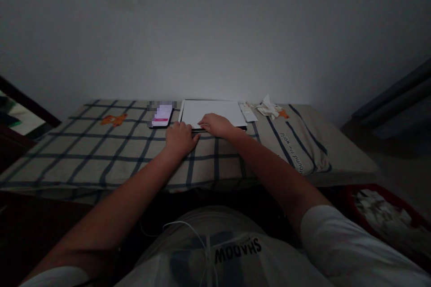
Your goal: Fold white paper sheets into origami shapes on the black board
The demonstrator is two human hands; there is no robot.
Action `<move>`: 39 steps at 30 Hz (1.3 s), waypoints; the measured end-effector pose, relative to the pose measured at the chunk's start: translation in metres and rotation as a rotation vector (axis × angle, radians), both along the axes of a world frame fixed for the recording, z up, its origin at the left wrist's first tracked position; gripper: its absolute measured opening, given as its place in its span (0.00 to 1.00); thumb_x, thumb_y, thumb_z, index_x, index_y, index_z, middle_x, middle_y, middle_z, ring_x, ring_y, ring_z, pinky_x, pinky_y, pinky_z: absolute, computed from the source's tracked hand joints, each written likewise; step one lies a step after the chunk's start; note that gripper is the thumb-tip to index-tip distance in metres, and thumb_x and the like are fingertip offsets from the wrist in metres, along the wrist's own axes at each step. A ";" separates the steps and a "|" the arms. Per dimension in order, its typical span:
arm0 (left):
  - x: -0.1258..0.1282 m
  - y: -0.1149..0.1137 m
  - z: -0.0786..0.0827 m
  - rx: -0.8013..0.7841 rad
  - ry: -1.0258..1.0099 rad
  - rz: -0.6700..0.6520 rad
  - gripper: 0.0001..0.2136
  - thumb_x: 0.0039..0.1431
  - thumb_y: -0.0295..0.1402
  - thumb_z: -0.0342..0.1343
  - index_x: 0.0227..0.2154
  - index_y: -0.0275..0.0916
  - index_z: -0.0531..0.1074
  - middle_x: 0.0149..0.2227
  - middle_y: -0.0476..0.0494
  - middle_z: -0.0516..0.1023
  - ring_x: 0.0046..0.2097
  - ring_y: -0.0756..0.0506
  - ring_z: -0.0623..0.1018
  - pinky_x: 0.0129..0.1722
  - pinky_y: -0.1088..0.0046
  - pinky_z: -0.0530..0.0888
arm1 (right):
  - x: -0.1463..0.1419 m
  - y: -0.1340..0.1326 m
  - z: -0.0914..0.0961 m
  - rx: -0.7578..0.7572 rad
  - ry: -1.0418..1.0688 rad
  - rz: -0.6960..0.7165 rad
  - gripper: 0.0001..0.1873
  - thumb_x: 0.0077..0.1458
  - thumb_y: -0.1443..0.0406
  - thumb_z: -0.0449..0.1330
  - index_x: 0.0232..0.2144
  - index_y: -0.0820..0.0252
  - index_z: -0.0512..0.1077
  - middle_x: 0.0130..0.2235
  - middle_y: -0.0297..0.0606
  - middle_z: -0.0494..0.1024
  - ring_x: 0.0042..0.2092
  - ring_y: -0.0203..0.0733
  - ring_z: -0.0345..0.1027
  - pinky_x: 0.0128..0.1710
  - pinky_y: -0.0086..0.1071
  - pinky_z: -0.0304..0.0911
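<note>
A white sheet of paper (212,111) lies on a dark-edged flat board or pad (240,128) against the wall side of the cloth-covered table. My left hand (181,138) rests at its near left corner, palm down, fingers apart and thumb out to the right. Over the sheet's near edge is my right hand (216,124), fingers curled together and pointing left. Whatever its fingertips pinch, if anything, is too small and dark to make out. Left of the sheet sits a phone (161,115) with a lit screen.
Small white papers (249,112) and crumpled tissue (269,107) lie right of the sheet. A checked tablecloth (128,143) covers the table up to the grey wall (215,31). Below right stands a red bin (350,195) with crumpled paper. A white cable (182,223) hangs across my shirt.
</note>
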State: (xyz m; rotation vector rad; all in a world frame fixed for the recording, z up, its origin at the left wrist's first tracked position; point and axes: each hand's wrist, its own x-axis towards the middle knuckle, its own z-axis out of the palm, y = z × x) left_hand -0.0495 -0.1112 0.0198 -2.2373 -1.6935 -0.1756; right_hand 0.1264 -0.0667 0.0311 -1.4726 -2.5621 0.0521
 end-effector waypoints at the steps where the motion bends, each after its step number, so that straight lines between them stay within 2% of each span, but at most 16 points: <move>1: 0.003 0.000 0.001 -0.012 0.007 0.005 0.25 0.65 0.52 0.44 0.44 0.36 0.75 0.46 0.29 0.77 0.52 0.32 0.72 0.44 0.57 0.70 | -0.004 0.008 -0.004 0.009 0.012 0.080 0.18 0.68 0.60 0.52 0.54 0.56 0.74 0.54 0.40 0.75 0.54 0.39 0.66 0.50 0.29 0.60; 3: 0.006 0.000 0.003 -0.039 0.015 0.020 0.23 0.65 0.50 0.45 0.44 0.36 0.74 0.46 0.29 0.78 0.52 0.32 0.73 0.44 0.58 0.70 | -0.008 0.019 -0.012 0.035 -0.007 0.141 0.18 0.66 0.59 0.55 0.53 0.60 0.75 0.52 0.44 0.75 0.54 0.42 0.66 0.51 0.32 0.60; 7: 0.005 0.003 0.010 -0.089 -0.003 0.033 0.20 0.64 0.47 0.46 0.44 0.37 0.74 0.44 0.30 0.79 0.49 0.33 0.75 0.40 0.59 0.71 | -0.007 0.028 -0.022 0.048 0.007 0.166 0.16 0.65 0.59 0.56 0.49 0.59 0.78 0.50 0.43 0.76 0.53 0.43 0.65 0.51 0.33 0.59; 12: 0.002 0.026 0.033 -0.121 -0.044 0.022 0.15 0.60 0.40 0.51 0.44 0.39 0.75 0.43 0.34 0.80 0.47 0.33 0.78 0.39 0.60 0.72 | -0.008 0.027 -0.025 0.054 0.069 0.165 0.14 0.64 0.61 0.56 0.44 0.60 0.79 0.46 0.42 0.78 0.51 0.43 0.66 0.52 0.33 0.57; 15: 0.006 0.050 0.051 -0.040 -0.204 -0.015 0.14 0.60 0.37 0.51 0.45 0.42 0.76 0.45 0.39 0.80 0.48 0.35 0.78 0.42 0.61 0.72 | -0.009 0.026 -0.025 0.064 0.103 0.136 0.13 0.62 0.64 0.56 0.41 0.60 0.79 0.44 0.41 0.79 0.48 0.43 0.68 0.49 0.33 0.59; 18: 0.007 0.075 0.058 0.114 -0.459 -0.095 0.15 0.65 0.39 0.46 0.43 0.42 0.76 0.43 0.42 0.80 0.45 0.40 0.77 0.45 0.63 0.72 | -0.006 0.025 -0.021 0.085 0.228 0.068 0.11 0.60 0.65 0.56 0.39 0.61 0.78 0.41 0.39 0.80 0.43 0.41 0.70 0.44 0.31 0.61; 21: 0.001 0.092 0.049 0.295 -0.666 -0.175 0.18 0.69 0.40 0.40 0.46 0.40 0.74 0.45 0.40 0.78 0.48 0.43 0.76 0.49 0.65 0.71 | 0.002 0.025 -0.015 0.148 0.472 -0.042 0.10 0.59 0.65 0.56 0.37 0.62 0.76 0.38 0.38 0.79 0.40 0.37 0.70 0.43 0.28 0.62; 23: -0.003 0.098 0.036 0.341 -0.716 -0.237 0.18 0.69 0.40 0.40 0.51 0.39 0.71 0.49 0.39 0.76 0.52 0.43 0.73 0.52 0.65 0.70 | 0.008 0.026 -0.011 0.164 0.643 -0.114 0.09 0.59 0.65 0.55 0.36 0.62 0.75 0.37 0.37 0.79 0.37 0.36 0.70 0.42 0.27 0.63; 26: -0.005 0.104 0.017 0.232 -0.724 -0.342 0.17 0.68 0.42 0.44 0.52 0.41 0.70 0.53 0.41 0.76 0.56 0.42 0.71 0.58 0.63 0.67 | 0.015 0.029 -0.009 0.129 0.846 -0.185 0.09 0.58 0.63 0.55 0.35 0.62 0.73 0.34 0.36 0.78 0.35 0.36 0.70 0.38 0.27 0.64; 30: -0.001 0.109 0.001 0.175 -0.889 -0.356 0.14 0.66 0.42 0.49 0.44 0.40 0.73 0.47 0.42 0.79 0.50 0.43 0.75 0.54 0.64 0.69 | 0.016 0.032 -0.011 0.058 1.025 -0.187 0.08 0.55 0.61 0.56 0.31 0.59 0.72 0.33 0.34 0.77 0.35 0.37 0.69 0.38 0.30 0.64; 33: 0.001 0.110 0.000 0.213 -0.980 -0.384 0.12 0.64 0.41 0.51 0.40 0.40 0.73 0.42 0.43 0.79 0.46 0.43 0.75 0.51 0.64 0.70 | 0.015 0.032 -0.011 -0.055 1.138 -0.104 0.10 0.53 0.58 0.58 0.27 0.58 0.71 0.30 0.32 0.74 0.34 0.37 0.67 0.38 0.31 0.63; 35: 0.002 0.108 0.002 0.253 -0.983 -0.457 0.11 0.64 0.41 0.51 0.39 0.41 0.73 0.41 0.44 0.79 0.46 0.43 0.75 0.51 0.64 0.70 | 0.015 0.031 -0.010 -0.136 1.209 -0.069 0.14 0.53 0.54 0.58 0.27 0.58 0.71 0.28 0.31 0.72 0.33 0.37 0.65 0.37 0.31 0.62; 39: 0.004 0.099 0.010 0.231 -0.877 -0.597 0.11 0.66 0.40 0.49 0.37 0.41 0.73 0.40 0.44 0.79 0.46 0.43 0.74 0.51 0.62 0.68 | 0.018 0.034 -0.010 -0.262 1.348 -0.074 0.18 0.50 0.49 0.62 0.34 0.57 0.75 0.33 0.32 0.76 0.35 0.37 0.66 0.35 0.31 0.61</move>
